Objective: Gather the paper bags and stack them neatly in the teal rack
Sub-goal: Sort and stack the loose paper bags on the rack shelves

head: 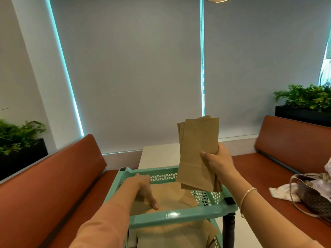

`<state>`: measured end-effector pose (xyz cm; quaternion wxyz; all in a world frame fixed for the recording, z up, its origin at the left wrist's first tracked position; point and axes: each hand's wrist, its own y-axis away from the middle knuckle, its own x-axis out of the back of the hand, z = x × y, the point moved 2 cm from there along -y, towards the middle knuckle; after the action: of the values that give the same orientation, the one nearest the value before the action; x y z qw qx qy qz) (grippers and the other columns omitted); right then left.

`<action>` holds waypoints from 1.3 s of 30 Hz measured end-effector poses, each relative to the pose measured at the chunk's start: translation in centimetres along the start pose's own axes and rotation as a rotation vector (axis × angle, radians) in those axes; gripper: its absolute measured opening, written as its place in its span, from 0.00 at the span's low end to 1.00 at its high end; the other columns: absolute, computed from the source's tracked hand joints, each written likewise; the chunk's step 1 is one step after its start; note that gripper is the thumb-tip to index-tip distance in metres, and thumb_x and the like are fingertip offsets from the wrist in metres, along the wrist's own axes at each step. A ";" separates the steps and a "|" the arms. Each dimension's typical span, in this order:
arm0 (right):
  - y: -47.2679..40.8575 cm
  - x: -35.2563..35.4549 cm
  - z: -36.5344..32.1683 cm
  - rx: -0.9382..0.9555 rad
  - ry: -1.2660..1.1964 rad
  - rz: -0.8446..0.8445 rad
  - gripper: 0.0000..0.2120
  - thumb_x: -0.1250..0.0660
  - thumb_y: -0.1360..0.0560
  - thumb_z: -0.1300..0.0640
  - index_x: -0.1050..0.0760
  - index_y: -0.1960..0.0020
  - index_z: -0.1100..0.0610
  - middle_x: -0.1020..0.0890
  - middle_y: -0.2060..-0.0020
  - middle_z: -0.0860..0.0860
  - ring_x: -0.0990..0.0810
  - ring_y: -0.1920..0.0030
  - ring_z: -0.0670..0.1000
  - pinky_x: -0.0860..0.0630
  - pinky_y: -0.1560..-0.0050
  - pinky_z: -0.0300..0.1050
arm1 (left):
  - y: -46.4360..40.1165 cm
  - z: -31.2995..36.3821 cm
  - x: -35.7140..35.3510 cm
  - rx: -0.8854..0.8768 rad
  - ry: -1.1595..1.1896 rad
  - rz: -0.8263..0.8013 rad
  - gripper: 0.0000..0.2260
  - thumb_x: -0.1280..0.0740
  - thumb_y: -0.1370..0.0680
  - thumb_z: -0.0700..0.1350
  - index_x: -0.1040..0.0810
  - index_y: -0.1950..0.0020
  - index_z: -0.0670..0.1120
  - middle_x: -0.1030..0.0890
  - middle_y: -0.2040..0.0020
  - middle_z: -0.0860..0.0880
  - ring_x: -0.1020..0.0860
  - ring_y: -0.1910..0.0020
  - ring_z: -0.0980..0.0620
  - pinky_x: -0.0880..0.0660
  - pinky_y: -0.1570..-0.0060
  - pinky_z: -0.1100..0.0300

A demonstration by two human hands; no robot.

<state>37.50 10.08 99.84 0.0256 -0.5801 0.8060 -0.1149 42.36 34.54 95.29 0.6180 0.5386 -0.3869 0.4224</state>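
While the right hand (217,163) holds a small sheaf of flat brown paper bags (198,153) upright above the far right corner of the teal rack (172,216), its thumb lies across the front of the sheaf and its fingers curl round the back, so the bags are pinched between them. That sheaf is slightly fanned at its top edge, and its lower end hangs just over the rack's perforated far rim. The left hand (145,189) reaches into the top tier from the near left side, fingers straight and pointing down, fingertips pressing on the paper bags already lying flat in the tier (172,196). More brown bags (172,235) lie in the tier beneath, seen under the rack's near rim. A peach sleeve (100,228) covers the left forearm, and a thin bracelet (246,196) circles the right wrist. The rack stands on a white worktop (157,156) whose far edge meets a window sill with grey roller blinds (134,72). Rust-coloured bench seats (53,178) run along both sides; on the right one rest a woven handbag (311,194) and a pale cloth (279,191) beside it. Green plants in black planters (304,104) stand behind each bench back.
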 end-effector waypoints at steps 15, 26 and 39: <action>-0.1 0.6 -0.5 0.055 -0.012 0.055 0.13 0.33 0.26 0.61 0.31 0.45 0.50 0.22 0.48 0.52 0.23 0.48 0.55 0.24 0.45 0.56 | 0.9 1.1 1.0 -0.135 -0.083 0.111 0.30 0.23 0.35 0.53 0.26 0.35 0.46 0.25 0.38 0.47 0.27 0.40 0.47 0.29 0.38 0.54; 0.0 0.8 -1.6 0.095 -0.003 0.173 0.12 0.35 0.25 0.59 0.32 0.45 0.49 0.22 0.49 0.51 0.23 0.48 0.56 0.24 0.45 0.59 | 6.8 -1.9 7.0 -0.345 1.245 0.403 0.14 0.30 0.27 0.35 0.24 0.43 0.41 0.18 0.53 0.43 0.18 0.63 0.52 0.21 0.68 0.64; 3.4 -5.6 -1.7 0.092 -0.165 -0.071 0.13 0.45 0.19 0.51 0.31 0.38 0.56 0.22 0.46 0.52 0.23 0.48 0.52 0.25 0.49 0.46 | 3.9 3.9 0.2 -0.268 1.628 0.367 0.21 0.28 0.28 0.43 0.27 0.38 0.37 0.18 0.47 0.39 0.19 0.48 0.40 0.23 0.46 0.45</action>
<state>35.86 16.63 100.26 0.1144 -0.6139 0.7740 -0.1044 38.69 30.95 97.28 0.6843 -0.0830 0.0507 0.7227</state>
